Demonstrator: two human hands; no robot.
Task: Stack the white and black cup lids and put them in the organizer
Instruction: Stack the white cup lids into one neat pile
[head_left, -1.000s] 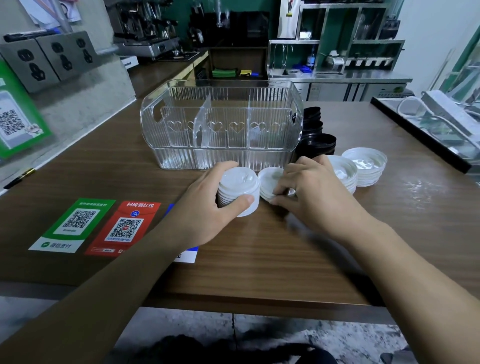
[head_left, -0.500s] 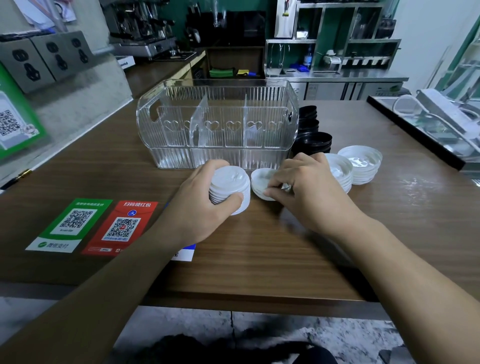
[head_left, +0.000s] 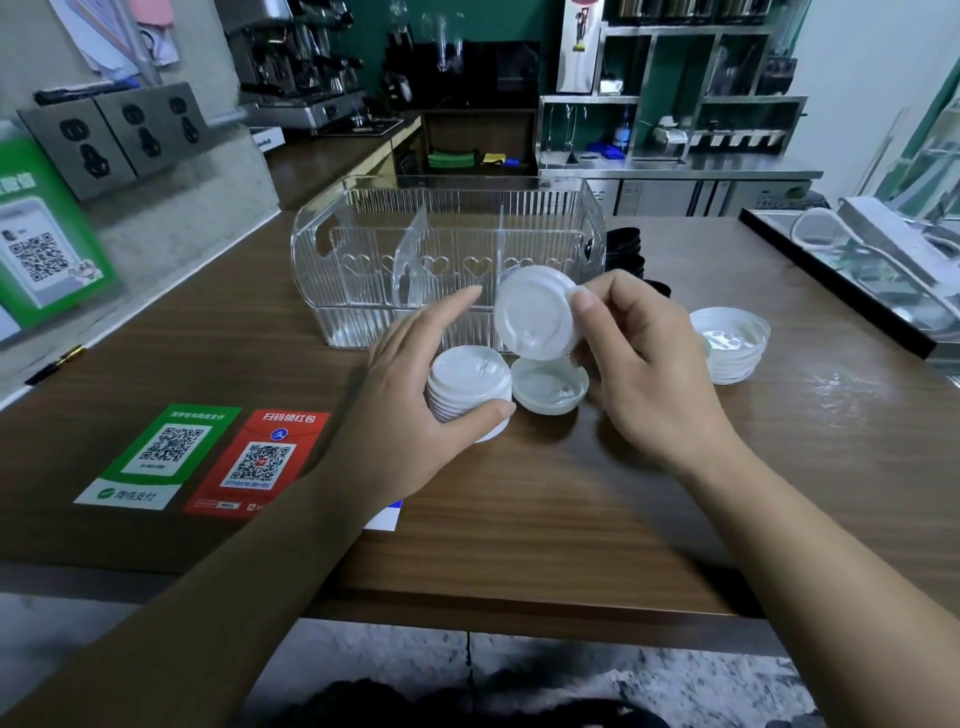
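Right hand (head_left: 649, 364) pinches one white lid (head_left: 535, 317) by its rim, raised and tilted above an upturned lid (head_left: 549, 387) on the table (head_left: 519, 519). Left hand (head_left: 415, 410) grips the lid stack (head_left: 470, 389) between thumb and curled fingers. The lids look light, thin and springy, likely slippery; the rim is the best hold. Beyond the hands, the clear organizer (head_left: 447, 234) appears empty; black lids (head_left: 626, 249) sit behind the right hand.
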